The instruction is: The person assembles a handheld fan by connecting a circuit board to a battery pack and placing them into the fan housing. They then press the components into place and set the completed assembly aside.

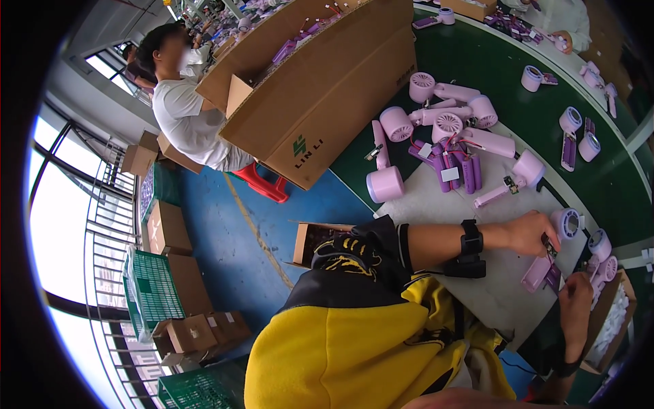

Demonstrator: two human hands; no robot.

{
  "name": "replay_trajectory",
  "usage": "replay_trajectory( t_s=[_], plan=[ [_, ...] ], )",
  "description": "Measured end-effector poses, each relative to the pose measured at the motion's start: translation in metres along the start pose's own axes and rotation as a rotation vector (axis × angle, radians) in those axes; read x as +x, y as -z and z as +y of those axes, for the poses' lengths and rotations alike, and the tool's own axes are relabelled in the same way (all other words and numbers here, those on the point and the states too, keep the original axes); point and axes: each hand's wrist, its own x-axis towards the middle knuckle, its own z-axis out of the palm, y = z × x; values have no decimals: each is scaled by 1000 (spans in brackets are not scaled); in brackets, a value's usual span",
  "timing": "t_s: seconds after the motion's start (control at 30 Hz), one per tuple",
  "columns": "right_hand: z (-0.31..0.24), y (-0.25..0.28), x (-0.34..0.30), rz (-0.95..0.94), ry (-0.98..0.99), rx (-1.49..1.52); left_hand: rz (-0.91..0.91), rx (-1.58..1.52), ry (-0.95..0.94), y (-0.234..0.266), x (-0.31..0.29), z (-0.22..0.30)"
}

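Note:
My left hand (533,234), with a black band on its wrist, closes around a pink handheld fan at the work table's right side. The fan's round head (565,223) shows beyond my fingers, and a small circuit board (548,245) is bare beside them. Its pink handle (537,274) points back toward me, with a purple battery (553,279) along it. My right hand (577,297) is closed with bent fingers at that battery's end; what they pinch is hidden. Just right of both hands lie more pink fans (599,245).
Pink fan parts (448,126) and purple batteries (455,170) are heaped on the grey mat (501,296). A large cardboard box (327,102) stands at the left, near a seated person (194,112). An open carton of white pieces (611,324) sits at the right. Another person's hand (563,42) works across the green table.

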Motion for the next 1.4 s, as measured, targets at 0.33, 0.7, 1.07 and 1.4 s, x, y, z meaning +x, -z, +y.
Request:
replay_trajectory(
  t_s=[0.33, 0.7, 1.07, 1.4],
  plan=[
    [212, 127, -81, 390, -309, -201, -2, 5, -63, -5, 4, -3],
    [-6, -20, 1, -46, 213, -37, 18, 25, -45, 4, -11, 3],
    [-29, -18, -12, -438, -256, 1488, -2, 129, -107, 11, -21, 17],
    [-1, -18, -15, -439, -256, 1276, 2, 199, -162, 16, -30, 22]
  ],
)
